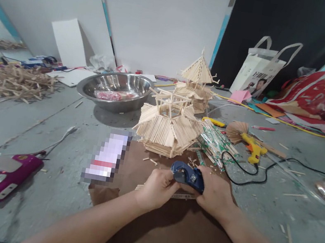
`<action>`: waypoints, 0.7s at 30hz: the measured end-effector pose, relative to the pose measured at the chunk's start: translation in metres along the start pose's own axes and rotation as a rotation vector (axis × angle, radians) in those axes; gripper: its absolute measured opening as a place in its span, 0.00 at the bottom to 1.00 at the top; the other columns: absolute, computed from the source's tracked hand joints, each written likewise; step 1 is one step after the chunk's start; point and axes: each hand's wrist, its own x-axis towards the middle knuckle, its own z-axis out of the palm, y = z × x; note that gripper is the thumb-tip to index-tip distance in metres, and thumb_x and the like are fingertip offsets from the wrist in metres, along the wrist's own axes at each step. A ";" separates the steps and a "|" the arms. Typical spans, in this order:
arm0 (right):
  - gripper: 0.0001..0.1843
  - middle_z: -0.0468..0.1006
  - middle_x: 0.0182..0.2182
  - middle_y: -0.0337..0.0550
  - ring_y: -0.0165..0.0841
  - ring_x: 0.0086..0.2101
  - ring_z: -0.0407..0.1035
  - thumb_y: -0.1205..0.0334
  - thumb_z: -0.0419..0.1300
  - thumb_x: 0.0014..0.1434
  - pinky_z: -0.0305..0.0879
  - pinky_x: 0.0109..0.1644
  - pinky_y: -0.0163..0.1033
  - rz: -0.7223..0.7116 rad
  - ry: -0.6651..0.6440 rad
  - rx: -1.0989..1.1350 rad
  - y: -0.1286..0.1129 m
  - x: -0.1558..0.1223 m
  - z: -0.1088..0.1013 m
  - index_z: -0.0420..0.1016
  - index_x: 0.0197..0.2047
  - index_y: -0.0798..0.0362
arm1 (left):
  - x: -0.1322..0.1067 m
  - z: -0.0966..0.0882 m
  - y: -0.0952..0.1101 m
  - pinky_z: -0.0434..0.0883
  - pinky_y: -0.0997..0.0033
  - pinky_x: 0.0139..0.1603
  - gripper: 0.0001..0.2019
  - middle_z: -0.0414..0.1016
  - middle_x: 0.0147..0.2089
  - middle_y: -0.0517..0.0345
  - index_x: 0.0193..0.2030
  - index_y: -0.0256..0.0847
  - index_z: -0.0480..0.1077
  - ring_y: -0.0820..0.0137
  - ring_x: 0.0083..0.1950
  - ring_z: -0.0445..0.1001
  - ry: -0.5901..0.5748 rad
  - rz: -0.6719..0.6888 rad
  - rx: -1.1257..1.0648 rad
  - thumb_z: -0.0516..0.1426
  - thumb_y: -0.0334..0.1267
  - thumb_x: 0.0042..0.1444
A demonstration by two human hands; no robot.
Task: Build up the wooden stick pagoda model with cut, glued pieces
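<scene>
My right hand (214, 191) is wrapped round a blue hand cutter (189, 175) with a metal pivot. At the cutter's left end, my left hand (158, 188) is closed in a pinch; what its fingers hold is hidden. Both hands are over a brown sheet (192, 235). Below them a white printed strip, like a ruler (183, 196), lies on the sheet, with thin wooden sticks (139, 186) by my left hand. Just beyond stands a pavilion model (169, 129) built of wooden sticks, its top an open frame. Short cut pieces (151, 161) lie before it.
Behind stands a pointed stick roof model (199, 71). A steel basin (114, 88) and a stick pile (15, 81) are left; a blurred phone (107, 156) and magenta box (3, 177) lie nearer. Right are wrapped sticks (217, 141), a yellow glue gun (253, 149) and its black cord (252, 184).
</scene>
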 end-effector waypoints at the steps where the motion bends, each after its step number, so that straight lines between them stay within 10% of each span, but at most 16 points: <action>1: 0.18 0.74 0.29 0.49 0.38 0.29 0.70 0.60 0.52 0.48 0.61 0.30 0.38 0.009 -0.011 0.003 0.000 0.000 0.000 0.63 0.42 0.59 | 0.000 0.000 0.000 0.65 0.79 0.28 0.09 0.73 0.24 0.58 0.25 0.35 0.71 0.74 0.26 0.70 0.000 0.002 0.004 0.50 0.27 0.48; 10: 0.19 0.75 0.30 0.47 0.38 0.29 0.71 0.52 0.53 0.50 0.60 0.30 0.38 0.053 -0.088 0.043 -0.001 0.000 -0.003 0.63 0.41 0.57 | 0.000 -0.002 0.002 0.63 0.80 0.26 0.09 0.71 0.22 0.60 0.24 0.35 0.70 0.76 0.25 0.68 -0.032 0.019 0.012 0.50 0.29 0.50; 21: 0.19 0.75 0.31 0.45 0.38 0.32 0.70 0.70 0.52 0.41 0.59 0.33 0.38 0.126 -0.210 0.078 0.000 0.002 -0.006 0.63 0.41 0.54 | 0.000 -0.002 0.006 0.63 0.81 0.25 0.07 0.72 0.24 0.62 0.26 0.36 0.70 0.77 0.24 0.68 0.000 -0.017 -0.019 0.52 0.30 0.49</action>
